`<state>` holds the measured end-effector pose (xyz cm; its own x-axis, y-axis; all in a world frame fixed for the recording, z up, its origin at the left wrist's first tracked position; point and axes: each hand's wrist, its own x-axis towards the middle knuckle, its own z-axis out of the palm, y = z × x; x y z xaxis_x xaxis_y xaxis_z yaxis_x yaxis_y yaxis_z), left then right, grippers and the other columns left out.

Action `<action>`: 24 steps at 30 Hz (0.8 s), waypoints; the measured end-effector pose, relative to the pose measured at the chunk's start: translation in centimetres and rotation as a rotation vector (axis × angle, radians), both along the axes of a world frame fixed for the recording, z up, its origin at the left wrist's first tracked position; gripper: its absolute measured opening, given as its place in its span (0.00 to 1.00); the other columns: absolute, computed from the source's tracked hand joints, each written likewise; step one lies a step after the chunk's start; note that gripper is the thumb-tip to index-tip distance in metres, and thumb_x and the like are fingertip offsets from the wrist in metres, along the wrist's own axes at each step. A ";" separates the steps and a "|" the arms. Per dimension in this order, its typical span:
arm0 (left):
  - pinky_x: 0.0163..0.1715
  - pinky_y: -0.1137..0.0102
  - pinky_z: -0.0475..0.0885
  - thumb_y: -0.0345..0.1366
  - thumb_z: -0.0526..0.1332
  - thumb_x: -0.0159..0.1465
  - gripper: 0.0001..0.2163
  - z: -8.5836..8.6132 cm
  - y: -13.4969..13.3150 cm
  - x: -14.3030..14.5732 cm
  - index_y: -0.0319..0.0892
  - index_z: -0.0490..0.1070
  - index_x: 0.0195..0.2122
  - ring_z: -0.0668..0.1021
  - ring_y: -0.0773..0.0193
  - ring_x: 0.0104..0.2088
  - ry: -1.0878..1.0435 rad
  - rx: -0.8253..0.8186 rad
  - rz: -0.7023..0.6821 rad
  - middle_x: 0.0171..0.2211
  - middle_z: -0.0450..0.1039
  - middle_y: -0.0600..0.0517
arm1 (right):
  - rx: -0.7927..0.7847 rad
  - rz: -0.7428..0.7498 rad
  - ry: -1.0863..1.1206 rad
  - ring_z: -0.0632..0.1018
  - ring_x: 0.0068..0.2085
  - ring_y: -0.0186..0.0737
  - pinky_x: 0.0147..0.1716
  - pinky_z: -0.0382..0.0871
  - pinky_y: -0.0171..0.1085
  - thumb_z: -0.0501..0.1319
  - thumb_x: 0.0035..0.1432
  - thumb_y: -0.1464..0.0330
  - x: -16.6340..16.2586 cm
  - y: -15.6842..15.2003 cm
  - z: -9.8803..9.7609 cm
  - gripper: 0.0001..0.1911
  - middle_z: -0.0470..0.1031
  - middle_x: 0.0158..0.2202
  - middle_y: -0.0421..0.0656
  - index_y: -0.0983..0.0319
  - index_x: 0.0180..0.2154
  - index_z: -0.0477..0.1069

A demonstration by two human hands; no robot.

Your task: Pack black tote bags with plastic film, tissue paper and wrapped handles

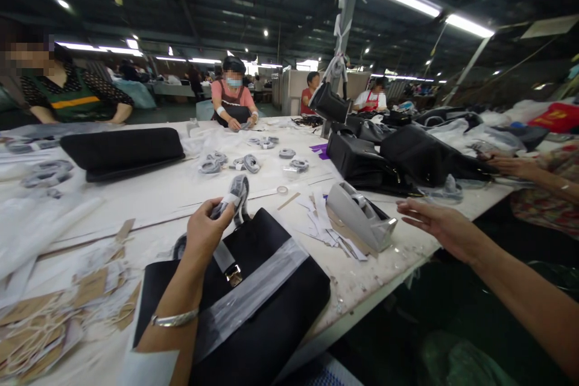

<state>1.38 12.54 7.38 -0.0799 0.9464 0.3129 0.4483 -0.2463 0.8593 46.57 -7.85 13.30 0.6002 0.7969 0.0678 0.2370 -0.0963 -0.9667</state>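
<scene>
My left hand [207,226] is closed around the bag handle [240,193], which is covered in clear plastic with a pale band at the fingers. Below it lies a black handbag [289,307] on the table's near edge, with a strip of translucent film across its front and a gold-coloured clasp [234,275]. To the right, my right hand [436,226] is stretched out, fingers extended, beside a grey tape dispenser [359,217]. No tape can be made out on those fingers.
Paper strips [328,229] lie left of the dispenser. Cardboard tags with cords [40,325] cover the near left. Farther back are a black bag [122,154], plastic-wrapped coils [251,163] and piled black bags [407,154]. A co-worker's hand [513,166] reaches in at right; other people sit opposite.
</scene>
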 end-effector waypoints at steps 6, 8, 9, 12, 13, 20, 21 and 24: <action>0.37 0.69 0.70 0.50 0.64 0.56 0.19 -0.1 0.1 0.0 0.43 0.78 0.43 0.79 0.58 0.36 0.017 0.003 0.004 0.34 0.80 0.52 | -0.177 -0.050 0.150 0.82 0.39 0.49 0.38 0.81 0.42 0.73 0.43 0.56 -0.3 -2.8 -3.8 0.18 0.82 0.42 0.53 0.59 0.34 0.82; 0.37 0.69 0.70 0.50 0.64 0.56 0.20 -0.1 0.0 0.0 0.43 0.78 0.44 0.79 0.58 0.36 0.024 -0.002 0.009 0.34 0.79 0.52 | -0.178 -0.085 0.160 0.82 0.34 0.45 0.34 0.81 0.39 0.74 0.41 0.58 -0.2 -2.9 -5.6 0.17 0.82 0.38 0.52 0.60 0.33 0.82; 0.36 0.69 0.69 0.50 0.64 0.56 0.20 -0.1 0.0 0.0 0.43 0.78 0.44 0.79 0.58 0.36 0.022 -0.005 0.009 0.34 0.79 0.51 | -0.176 -0.110 0.159 0.81 0.31 0.43 0.32 0.80 0.38 0.75 0.39 0.58 -0.2 -2.8 -6.4 0.17 0.82 0.37 0.51 0.60 0.32 0.82; 0.35 0.69 0.70 0.50 0.64 0.56 0.20 -0.1 0.0 0.0 0.43 0.78 0.44 0.79 0.58 0.35 0.007 -0.008 0.000 0.34 0.79 0.52 | -0.188 -0.192 0.123 0.79 0.27 0.41 0.28 0.78 0.37 0.75 0.37 0.59 -0.5 -2.9 -8.0 0.16 0.82 0.33 0.51 0.61 0.28 0.81; 0.35 0.69 0.70 0.50 0.64 0.56 0.20 -0.1 0.0 0.0 0.43 0.78 0.44 0.79 0.58 0.35 0.003 -0.007 -0.005 0.34 0.79 0.52 | -0.190 -0.207 0.088 0.79 0.27 0.41 0.27 0.78 0.37 0.75 0.37 0.57 -0.8 -3.1 -8.3 0.17 0.82 0.32 0.51 0.61 0.28 0.81; 0.38 0.68 0.70 0.50 0.64 0.57 0.19 -0.4 0.0 0.3 0.43 0.77 0.44 0.79 0.58 0.36 -0.023 0.023 -0.046 0.35 0.79 0.51 | -0.036 0.002 -0.192 0.78 0.31 0.39 0.34 0.75 0.37 0.70 0.48 0.51 -6.9 -1.9 -5.7 0.20 0.81 0.34 0.45 0.58 0.36 0.81; 0.38 0.68 0.71 0.50 0.64 0.57 0.19 -0.3 -0.1 0.3 0.43 0.77 0.44 0.79 0.58 0.36 -0.026 0.028 -0.056 0.35 0.79 0.51 | -0.009 0.053 -0.189 0.77 0.31 0.40 0.34 0.75 0.37 0.70 0.48 0.51 -8.3 -0.9 -5.1 0.20 0.81 0.32 0.45 0.58 0.37 0.81; 0.39 0.67 0.71 0.48 0.64 0.58 0.18 -0.1 -0.4 0.5 0.42 0.77 0.42 0.79 0.58 0.36 -0.033 0.051 -0.076 0.35 0.79 0.50 | 0.073 0.251 -0.147 0.77 0.30 0.40 0.33 0.75 0.38 0.69 0.50 0.51 -13.0 3.2 -3.4 0.20 0.80 0.30 0.46 0.59 0.37 0.81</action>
<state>1.86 12.14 7.29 -0.0197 0.9330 0.3594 0.3979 -0.3225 0.8589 33.56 -4.61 9.91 0.3646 0.9090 0.2022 0.3828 0.0516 -0.9224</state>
